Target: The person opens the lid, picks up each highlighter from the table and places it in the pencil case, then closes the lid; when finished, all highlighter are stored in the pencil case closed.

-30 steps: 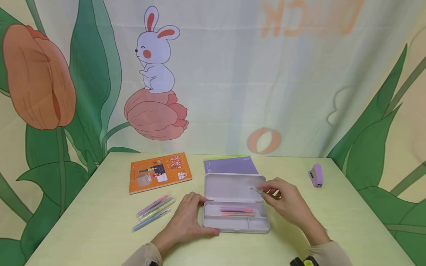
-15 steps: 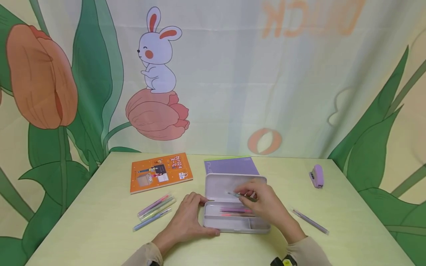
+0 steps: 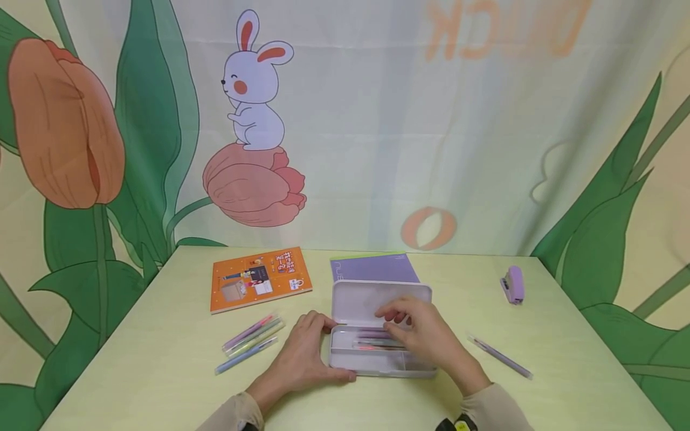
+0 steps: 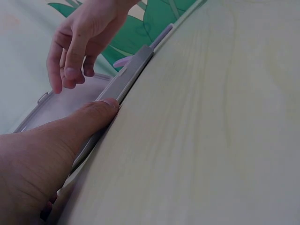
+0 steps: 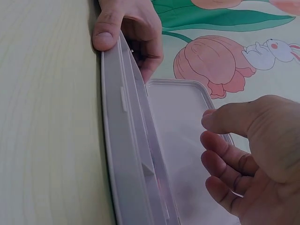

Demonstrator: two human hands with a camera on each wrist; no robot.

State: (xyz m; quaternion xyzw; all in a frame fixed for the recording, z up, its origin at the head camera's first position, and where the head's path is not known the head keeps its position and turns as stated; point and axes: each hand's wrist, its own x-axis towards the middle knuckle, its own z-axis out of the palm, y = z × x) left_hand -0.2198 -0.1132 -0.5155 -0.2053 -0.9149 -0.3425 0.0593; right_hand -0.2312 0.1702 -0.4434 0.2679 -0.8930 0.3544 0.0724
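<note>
A light grey pencil case (image 3: 366, 361) lies with its lid (image 3: 353, 302) up, on the table. My left hand (image 3: 303, 358) grips its left end, thumb at the front edge and fingers round the back corner; the right wrist view shows that same grip. Several pens (image 3: 372, 342) lie in the case's long back compartment, partly hidden by my right hand. Over the right part of the case hovers my right hand (image 3: 428, 332), fingers loosely bent with nothing between them. In the right wrist view, a gap shows between the right thumb (image 5: 229, 117) and fingertips.
Several pens (image 3: 250, 338) lie left of the left hand, and one grey pen (image 3: 501, 357) lies to the right. Behind are an orange book (image 3: 261, 279) and a purple notebook (image 3: 374, 268). A purple stapler (image 3: 514, 285) stands at the back right.
My right hand has moved left over the case and let go of a greyish-green pen, which now lies in the back compartment. The left hand has stayed on the case.
</note>
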